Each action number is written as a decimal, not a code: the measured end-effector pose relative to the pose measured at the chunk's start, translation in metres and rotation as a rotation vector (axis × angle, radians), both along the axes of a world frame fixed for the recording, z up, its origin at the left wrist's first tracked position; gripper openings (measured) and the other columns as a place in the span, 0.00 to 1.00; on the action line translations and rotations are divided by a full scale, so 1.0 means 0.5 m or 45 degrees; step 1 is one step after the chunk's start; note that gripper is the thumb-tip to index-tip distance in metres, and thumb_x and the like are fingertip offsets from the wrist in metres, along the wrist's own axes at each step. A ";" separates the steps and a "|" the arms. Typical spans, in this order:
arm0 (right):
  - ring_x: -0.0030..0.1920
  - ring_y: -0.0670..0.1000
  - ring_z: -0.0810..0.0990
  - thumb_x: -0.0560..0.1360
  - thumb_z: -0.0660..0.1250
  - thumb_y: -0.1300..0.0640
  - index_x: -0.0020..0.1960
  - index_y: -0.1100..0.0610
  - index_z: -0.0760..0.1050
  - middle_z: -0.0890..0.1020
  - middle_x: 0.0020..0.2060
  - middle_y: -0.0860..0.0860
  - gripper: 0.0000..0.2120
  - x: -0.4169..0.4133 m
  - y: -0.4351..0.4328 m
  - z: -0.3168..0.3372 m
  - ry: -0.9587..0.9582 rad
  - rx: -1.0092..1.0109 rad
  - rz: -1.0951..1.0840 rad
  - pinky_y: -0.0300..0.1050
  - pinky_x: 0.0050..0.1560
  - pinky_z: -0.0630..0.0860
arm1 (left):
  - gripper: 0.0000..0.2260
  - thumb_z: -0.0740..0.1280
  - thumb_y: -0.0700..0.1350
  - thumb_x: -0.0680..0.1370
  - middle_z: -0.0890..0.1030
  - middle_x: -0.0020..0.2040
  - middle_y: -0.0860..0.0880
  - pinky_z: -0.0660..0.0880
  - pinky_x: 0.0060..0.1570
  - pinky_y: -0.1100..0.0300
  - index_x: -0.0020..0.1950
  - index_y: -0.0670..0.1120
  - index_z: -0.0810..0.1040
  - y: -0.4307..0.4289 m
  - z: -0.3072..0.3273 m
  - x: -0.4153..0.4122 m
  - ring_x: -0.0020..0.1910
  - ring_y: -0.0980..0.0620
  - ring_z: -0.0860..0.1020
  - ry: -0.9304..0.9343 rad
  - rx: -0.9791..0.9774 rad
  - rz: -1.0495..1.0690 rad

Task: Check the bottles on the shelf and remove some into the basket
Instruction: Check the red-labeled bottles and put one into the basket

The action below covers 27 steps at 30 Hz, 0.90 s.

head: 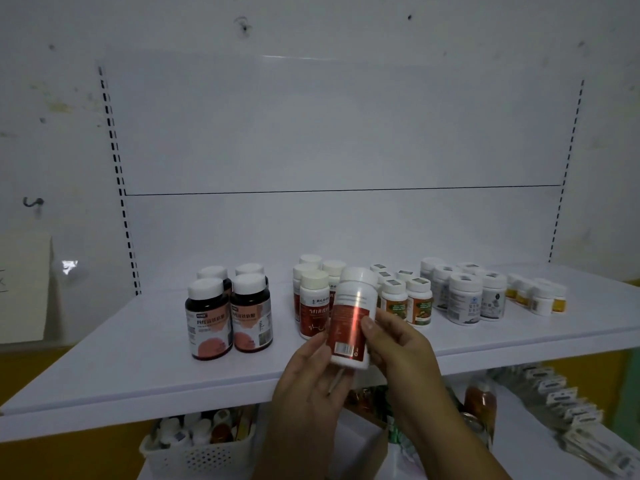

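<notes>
I hold a white bottle with a red label [349, 318] upright in front of the white shelf [104, 358], barcode side facing me. My left hand [308, 372] supports its lower left side and my right hand [398, 344] grips its right side with the thumb on the label. Behind it on the shelf stand more red-label bottles [313, 306]. Dark bottles with pink labels [209, 317] stand to the left. A white perforated basket [201, 452] holding several bottles sits on the lower level at bottom left.
Further right on the shelf are small orange-label bottles [420, 303], white bottles with grey labels [464, 299] and tiny yellow-label jars [540, 296]. Below right, an amber bottle [479, 403] and rows of flat packets [568, 410] lie on the lower shelf.
</notes>
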State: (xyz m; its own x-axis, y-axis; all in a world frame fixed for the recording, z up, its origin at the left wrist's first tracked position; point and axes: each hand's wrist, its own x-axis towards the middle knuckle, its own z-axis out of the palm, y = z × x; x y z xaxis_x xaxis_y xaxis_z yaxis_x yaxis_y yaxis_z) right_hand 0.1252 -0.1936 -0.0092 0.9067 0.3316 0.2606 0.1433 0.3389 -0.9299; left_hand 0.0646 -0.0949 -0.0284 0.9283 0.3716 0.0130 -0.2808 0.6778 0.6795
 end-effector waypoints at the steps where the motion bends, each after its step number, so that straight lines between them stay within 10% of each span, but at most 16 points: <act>1: 0.48 0.49 0.84 0.74 0.66 0.58 0.60 0.56 0.77 0.86 0.48 0.52 0.14 0.005 -0.003 -0.003 0.030 0.023 0.026 0.42 0.48 0.80 | 0.22 0.67 0.41 0.65 0.82 0.54 0.37 0.80 0.45 0.49 0.59 0.40 0.75 0.001 0.003 -0.001 0.52 0.41 0.81 0.020 -0.041 -0.086; 14: 0.46 0.40 0.81 0.70 0.72 0.59 0.54 0.41 0.72 0.80 0.47 0.41 0.19 0.035 -0.006 -0.013 -0.184 -0.223 -0.020 0.31 0.36 0.77 | 0.20 0.73 0.28 0.64 0.82 0.49 0.46 0.81 0.46 0.52 0.48 0.48 0.74 -0.043 -0.011 0.053 0.49 0.49 0.81 0.155 0.627 0.497; 21: 0.53 0.45 0.75 0.74 0.69 0.60 0.69 0.54 0.67 0.77 0.61 0.50 0.26 0.158 0.036 -0.018 -0.310 -0.549 -0.183 0.38 0.54 0.71 | 0.21 0.69 0.36 0.73 0.71 0.58 0.56 0.67 0.62 0.62 0.63 0.50 0.71 0.021 0.002 0.077 0.60 0.57 0.71 0.273 1.183 0.617; 27: 0.63 0.51 0.75 0.74 0.68 0.60 0.65 0.54 0.68 0.77 0.62 0.51 0.21 0.227 0.078 -0.048 -0.427 -0.771 -0.178 0.46 0.62 0.71 | 0.21 0.68 0.35 0.72 0.68 0.45 0.64 0.65 0.39 0.82 0.51 0.58 0.65 0.061 0.021 0.118 0.41 0.74 0.71 0.310 1.496 0.639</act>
State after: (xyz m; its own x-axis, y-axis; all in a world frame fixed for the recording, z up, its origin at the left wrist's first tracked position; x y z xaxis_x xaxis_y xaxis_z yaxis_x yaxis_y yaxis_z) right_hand 0.2388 -0.1545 -0.0330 0.8544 0.3930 0.3400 0.4597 -0.2664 -0.8472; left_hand 0.1238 -0.0642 -0.0180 0.7168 0.5583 0.4177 -0.1149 -0.4963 0.8605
